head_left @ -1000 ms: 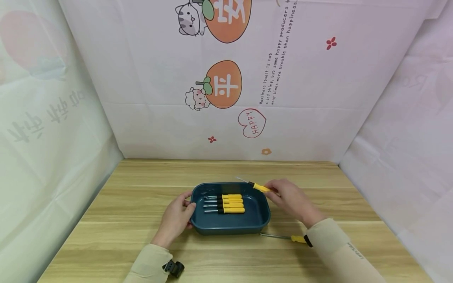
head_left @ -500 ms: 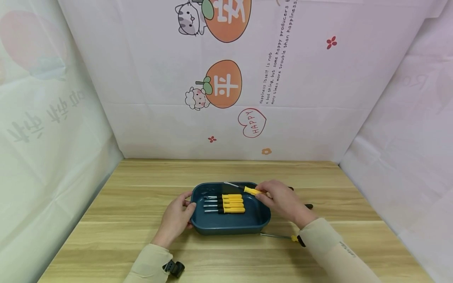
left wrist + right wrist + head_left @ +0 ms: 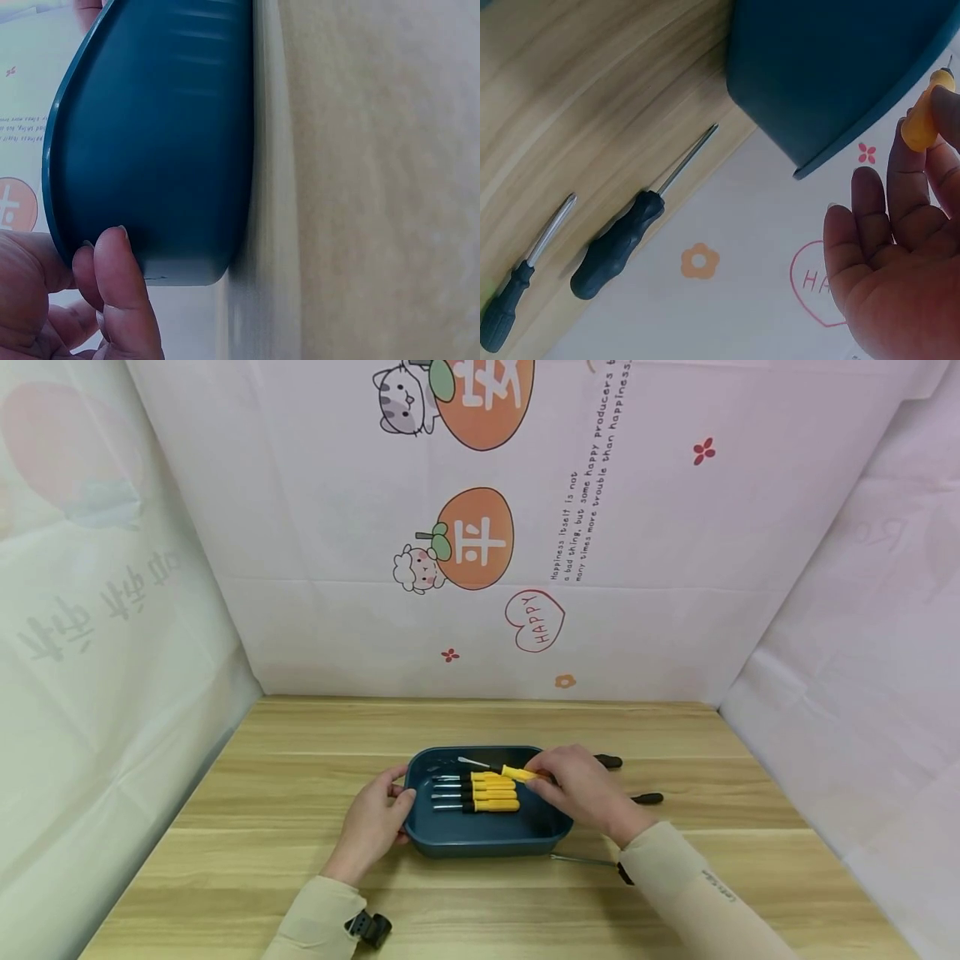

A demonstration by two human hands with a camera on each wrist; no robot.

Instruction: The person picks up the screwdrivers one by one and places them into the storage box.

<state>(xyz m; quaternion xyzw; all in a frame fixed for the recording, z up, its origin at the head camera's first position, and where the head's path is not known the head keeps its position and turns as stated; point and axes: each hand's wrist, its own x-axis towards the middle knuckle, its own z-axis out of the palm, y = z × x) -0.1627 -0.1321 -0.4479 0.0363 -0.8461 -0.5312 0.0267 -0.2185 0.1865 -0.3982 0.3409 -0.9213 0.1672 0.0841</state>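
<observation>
Fingers of your right hand [image 3: 581, 789] pinched the yellow-handled screwdriver [image 3: 501, 770] by its handle. Over the last second you brought it in from beyond the tray's right rim; it now sat low over the blue tray [image 3: 442, 841], tip pointing left, just behind the four yellow screwdrivers [image 3: 480, 792] lined up inside. Your left hand [image 3: 372, 823] kept gripping the tray's left rim, fingers curled on it. Looked close to set-down as the fifth in the row. Two black-handled screwdrivers [image 3: 619, 241] lay on the table [image 3: 247, 827] right of the tray, another yellow one [image 3: 585, 861] in front.
</observation>
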